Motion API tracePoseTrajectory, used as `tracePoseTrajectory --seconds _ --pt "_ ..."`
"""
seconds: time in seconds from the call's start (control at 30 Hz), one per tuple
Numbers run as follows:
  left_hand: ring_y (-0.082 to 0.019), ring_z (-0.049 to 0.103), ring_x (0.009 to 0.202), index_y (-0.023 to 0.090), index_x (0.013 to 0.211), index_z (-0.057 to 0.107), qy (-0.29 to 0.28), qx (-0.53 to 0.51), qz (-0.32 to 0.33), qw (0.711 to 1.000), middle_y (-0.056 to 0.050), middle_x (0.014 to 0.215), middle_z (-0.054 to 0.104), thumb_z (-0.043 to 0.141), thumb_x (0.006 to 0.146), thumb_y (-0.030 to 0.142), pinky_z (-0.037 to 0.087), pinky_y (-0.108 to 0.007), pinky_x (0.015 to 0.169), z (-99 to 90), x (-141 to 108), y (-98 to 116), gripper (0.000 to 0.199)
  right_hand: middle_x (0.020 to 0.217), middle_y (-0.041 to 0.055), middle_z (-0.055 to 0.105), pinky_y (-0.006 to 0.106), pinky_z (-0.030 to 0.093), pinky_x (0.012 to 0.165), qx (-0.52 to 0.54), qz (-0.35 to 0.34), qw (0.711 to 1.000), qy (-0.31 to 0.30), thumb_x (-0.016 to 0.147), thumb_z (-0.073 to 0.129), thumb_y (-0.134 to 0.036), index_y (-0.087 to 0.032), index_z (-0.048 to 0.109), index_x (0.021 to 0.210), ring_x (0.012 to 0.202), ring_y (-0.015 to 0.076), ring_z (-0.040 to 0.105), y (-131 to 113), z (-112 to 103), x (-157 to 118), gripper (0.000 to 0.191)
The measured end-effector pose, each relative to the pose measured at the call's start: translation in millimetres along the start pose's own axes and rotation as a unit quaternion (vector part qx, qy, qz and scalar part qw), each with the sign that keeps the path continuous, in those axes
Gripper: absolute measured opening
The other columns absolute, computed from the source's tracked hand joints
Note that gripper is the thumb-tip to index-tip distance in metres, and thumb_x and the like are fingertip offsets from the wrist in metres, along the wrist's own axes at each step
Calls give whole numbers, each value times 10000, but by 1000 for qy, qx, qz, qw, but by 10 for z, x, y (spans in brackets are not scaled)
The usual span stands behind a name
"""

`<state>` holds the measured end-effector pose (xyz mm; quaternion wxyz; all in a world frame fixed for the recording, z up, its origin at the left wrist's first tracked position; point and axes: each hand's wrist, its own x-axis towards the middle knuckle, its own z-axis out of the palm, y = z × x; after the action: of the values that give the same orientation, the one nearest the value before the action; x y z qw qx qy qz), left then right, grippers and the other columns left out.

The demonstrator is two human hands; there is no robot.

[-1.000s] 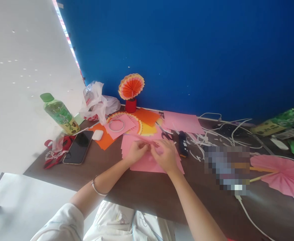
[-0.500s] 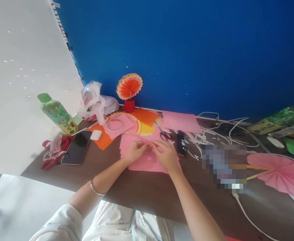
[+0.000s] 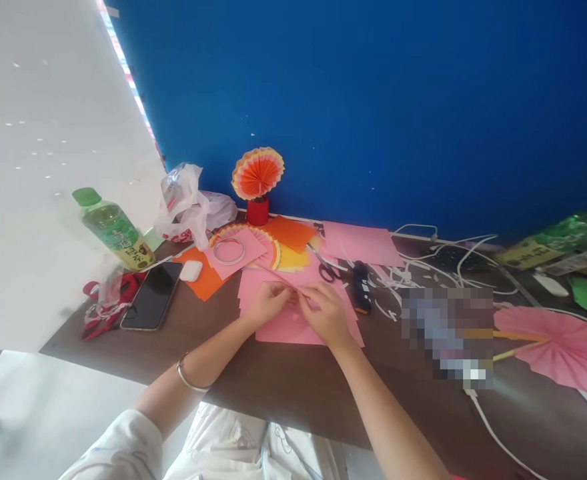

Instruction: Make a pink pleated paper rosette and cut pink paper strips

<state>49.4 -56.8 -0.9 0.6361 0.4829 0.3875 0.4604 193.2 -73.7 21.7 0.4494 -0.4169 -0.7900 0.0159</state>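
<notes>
Between my fingertips is a narrow folded strip of pink paper (image 3: 275, 275), held a little above a stack of pink paper sheets (image 3: 278, 331). My left hand (image 3: 269, 301) pinches it from the left, and my right hand (image 3: 323, 308) pinches it from the right, close beside. Part of the strip is hidden by the fingers. Scissors (image 3: 327, 270) lie just beyond my right hand. Past the stack are yellow paper (image 3: 293, 259), orange paper (image 3: 293, 233) and a pleated paper fan (image 3: 272, 248), partly covered by pink paper with a silver ring (image 3: 229, 251) on it.
A paper-fan flower (image 3: 258, 175) stands in a red pot (image 3: 258, 212) against the blue wall. At left are a phone (image 3: 152, 297), white earphone case (image 3: 191, 270) and green-capped bottle (image 3: 116, 228). White cables (image 3: 466, 257), a dark-handled cutter (image 3: 361, 287) and a pink pleated fan (image 3: 558, 347) lie right.
The pink paper between my hands now shows as a narrower, slanting strip. My right hand has shifted slightly left and down; the things on the table have stayed put.
</notes>
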Motion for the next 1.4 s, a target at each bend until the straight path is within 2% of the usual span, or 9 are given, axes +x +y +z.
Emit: tracePoseTrajectory --seconds 0.13,0.27,0.4,0.53,0.8,1.0,1.13,1.27,1.4 --pt "-208 670 740 101 788 680 -10 3 10 1000 -86 763 709 557 734 267 532 -343 740 -5 -13 33 213 777 51 650 313 488 704 51 43 998 -1 783 529 -174 -201 658 834 739 167 590 -42 -3 16 141" --pt "-218 666 783 110 758 687 -29 -4 -1 1000 -92 787 708 570 727 297 521 -355 785 -3 -44 121 222 777 46 673 304 497 670 108 160 981 -22 789 531 -230 -194 661 797 710 169 611 -7 -63 51 135" --pt "-218 668 776 102 783 670 33 -66 23 997 -90 802 703 614 699 316 516 -363 807 -45 -29 184 236 777 48 689 295 507 651 179 258 948 -48 743 583 -272 -178 672 782 728 188 630 58 -114 76 135" --pt "-225 674 721 90 712 640 81 -114 30 990 -89 711 693 638 682 378 536 -371 763 -80 1 181 289 767 55 695 312 511 681 191 275 941 -59 708 614 -283 -166 681 762 726 198 634 87 -119 80 146" --pt "-215 672 688 79 737 651 85 -66 7 994 -98 710 693 641 669 455 542 -371 738 -60 10 155 382 795 71 692 334 520 675 146 245 957 -45 727 593 -275 -162 683 793 737 206 634 89 -113 86 159" --pt "-196 663 742 99 755 676 21 -24 22 999 -83 767 699 596 712 443 528 -349 768 45 -51 134 356 799 63 679 327 506 699 84 167 982 -30 766 569 -250 -180 679 814 725 181 621 17 -53 74 140" --pt "-190 657 762 107 804 690 8 2 40 999 -72 784 700 551 763 382 516 -345 789 60 -74 103 311 760 55 661 293 499 656 64 142 988 -19 795 541 -241 -189 679 797 703 166 609 -11 -18 55 148" --pt "-191 649 763 107 774 695 21 19 58 998 -62 772 697 529 774 322 511 -339 778 44 -66 77 272 708 46 638 288 474 629 -10 77 997 13 825 499 -227 -204 676 808 661 157 579 -16 29 22 180" --pt "-186 644 719 102 709 685 44 23 51 997 -57 729 690 536 754 299 513 -328 743 42 -55 67 251 695 61 620 295 440 634 -96 -6 995 3 837 459 -175 -187 671 851 661 162 554 -10 58 -10 213"
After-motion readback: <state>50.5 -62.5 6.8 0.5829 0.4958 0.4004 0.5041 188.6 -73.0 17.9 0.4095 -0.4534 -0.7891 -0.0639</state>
